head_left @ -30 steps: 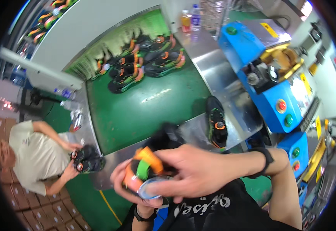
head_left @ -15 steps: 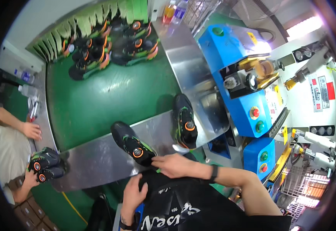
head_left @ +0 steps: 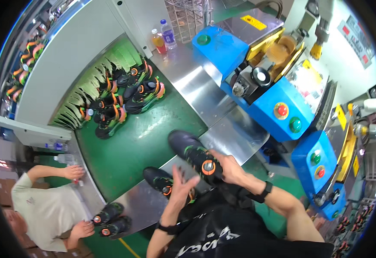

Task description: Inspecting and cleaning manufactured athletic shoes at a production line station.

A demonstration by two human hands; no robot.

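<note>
My right hand is closed around the heel end of a black shoe with an orange-ringed dial, its toe pointing toward the far left. A second black shoe of the same kind lies on the metal ledge just left of it. Between me and that second shoe is my left hand, fingers apart and holding nothing; it covers part of the shoe's middle. Whether the held shoe still touches the ledge, I cannot tell.
Several similar shoes stand on the green surface before a fringed opening. Two bottles stand on the metal side. At right are blue machines with red and green buttons. A co-worker sits left beside another pair of shoes.
The view has turned. My right hand has moved from the left shoe's heel to grip the right shoe. My left hand has risen from my lap to beside the left shoe.
</note>
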